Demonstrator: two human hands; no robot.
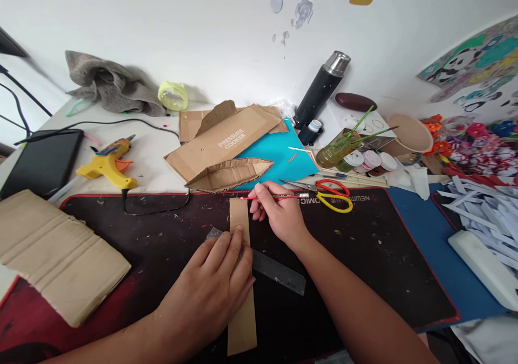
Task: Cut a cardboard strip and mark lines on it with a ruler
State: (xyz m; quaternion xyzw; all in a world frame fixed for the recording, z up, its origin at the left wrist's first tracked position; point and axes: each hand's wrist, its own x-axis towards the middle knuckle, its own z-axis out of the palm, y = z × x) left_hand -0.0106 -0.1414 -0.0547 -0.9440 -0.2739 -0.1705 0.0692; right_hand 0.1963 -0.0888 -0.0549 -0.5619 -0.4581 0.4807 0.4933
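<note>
My left hand (218,277) lies with its fingers stretched out over a cardboard strip (242,331) and a clear ruler (279,270). The ruler crosses the strip at a slant, and its middle is hidden under the fingers. Pinched in my right hand (279,210) is a red pencil (293,196), its tip near the top end of the strip. Just beyond sits a boat-shaped cardboard piece (230,176), its upright wall bent into a pointed oval. Scissors (334,194) with red and yellow handles lie right of the pencil.
At the left are a yellow glue gun (107,172) with a trailing cord and a folded cardboard piece (60,251). Cardboard (226,137) and blue sheets lie behind. A black flask (321,89), jars, a bowl (410,132) and paper strips (481,213) fill the right.
</note>
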